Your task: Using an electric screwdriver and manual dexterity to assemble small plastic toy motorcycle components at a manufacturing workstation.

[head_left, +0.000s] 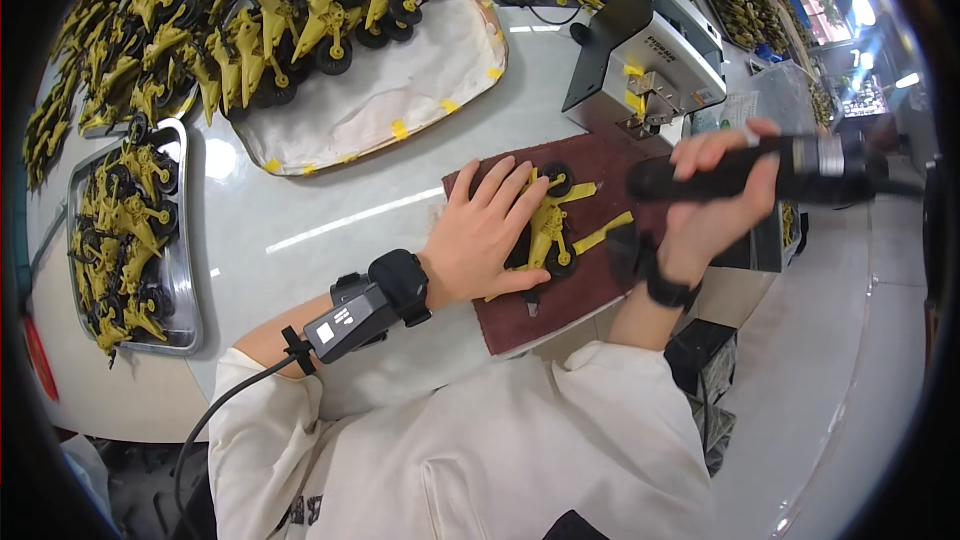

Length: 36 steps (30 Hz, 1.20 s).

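L head cam, dn view o/ table (300, 200)

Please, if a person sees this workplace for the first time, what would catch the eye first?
Probably the crowded yellow parts with black wheels at upper left, beside and on a white-lined tray. Near the centre, the left hand rests on a similar yellow piece on a dark red mat. To its right, the right hand grips a blurred black cylindrical tool.

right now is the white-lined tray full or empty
Partly full: yellow wheeled parts crowd the far left of the white-lined tray, while its near side shows bare lining.
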Motion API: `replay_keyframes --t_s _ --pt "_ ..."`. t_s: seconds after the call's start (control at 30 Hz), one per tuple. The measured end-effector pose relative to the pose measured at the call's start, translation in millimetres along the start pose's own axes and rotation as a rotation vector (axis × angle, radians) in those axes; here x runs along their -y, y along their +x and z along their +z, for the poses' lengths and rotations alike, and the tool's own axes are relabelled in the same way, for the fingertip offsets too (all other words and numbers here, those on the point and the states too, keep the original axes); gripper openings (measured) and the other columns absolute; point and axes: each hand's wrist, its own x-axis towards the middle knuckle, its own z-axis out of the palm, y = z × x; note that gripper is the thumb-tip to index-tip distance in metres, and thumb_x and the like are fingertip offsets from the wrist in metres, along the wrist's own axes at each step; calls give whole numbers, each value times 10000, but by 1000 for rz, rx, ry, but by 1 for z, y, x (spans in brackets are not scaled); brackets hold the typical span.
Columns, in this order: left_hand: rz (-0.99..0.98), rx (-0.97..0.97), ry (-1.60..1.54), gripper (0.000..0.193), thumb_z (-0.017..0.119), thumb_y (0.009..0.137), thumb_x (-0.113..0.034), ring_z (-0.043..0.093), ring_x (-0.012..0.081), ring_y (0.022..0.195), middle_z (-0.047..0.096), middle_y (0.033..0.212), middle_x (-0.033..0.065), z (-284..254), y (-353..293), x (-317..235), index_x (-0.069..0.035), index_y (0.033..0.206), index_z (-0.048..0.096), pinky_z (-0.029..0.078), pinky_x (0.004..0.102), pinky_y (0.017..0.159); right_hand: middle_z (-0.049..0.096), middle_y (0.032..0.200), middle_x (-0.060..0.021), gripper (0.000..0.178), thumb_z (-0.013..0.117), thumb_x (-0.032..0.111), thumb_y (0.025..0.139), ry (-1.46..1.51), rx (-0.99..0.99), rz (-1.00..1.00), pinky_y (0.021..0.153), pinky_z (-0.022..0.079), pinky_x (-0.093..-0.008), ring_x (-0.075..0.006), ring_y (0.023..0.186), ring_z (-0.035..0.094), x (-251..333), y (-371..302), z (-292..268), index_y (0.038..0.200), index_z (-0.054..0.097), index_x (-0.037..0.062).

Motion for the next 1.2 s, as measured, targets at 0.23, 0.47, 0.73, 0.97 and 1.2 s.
replay_keyframes --t_s 0.23,0.47,0.73,0.97,1.2 --pt "7 -3 -17 973 691 609 -547 298 346 1280 362 1346 186 -1 3 0 -21 1343 329 191 525 1047 575 737 -139 676 665 425 798 202 366 8 566 464 -360 -221 570 552 33 -78 7 1186 296 12" --pt "6 -19 -32 957 710 582 -472 306 343 1275 369 1341 183 2 2 2 -20 1337 335 194 523 1048 585 784 -141 699 669 422 797 167 419 -4 594 480 -366 -231 613 570 28 -90 5 1182 266 0" --pt "27 -28 -29 949 699 622 -531 309 359 1258 381 1308 209 3 -1 2 10 1316 343 193 525 1044 583 755 -136 653 658 396 814 115 322 -10 563 479 -352 -224 571 560 20 -90 13 1175 277 6" --pt "30 -16 -18 947 704 621 -519 310 355 1260 379 1311 208 2 7 4 8 1319 341 191 527 1044 524 648 -83 676 632 561 766 -104 223 58 449 433 -288 -174 469 488 1 -84 31 1083 378 21" --pt "21 -82 -33 938 700 546 -453 359 366 1233 415 1299 211 -3 -3 6 -2 1305 381 217 503 1023 521 694 -121 526 711 265 770 229 270 50 555 437 -342 -219 573 521 -3 -94 31 1055 335 31"
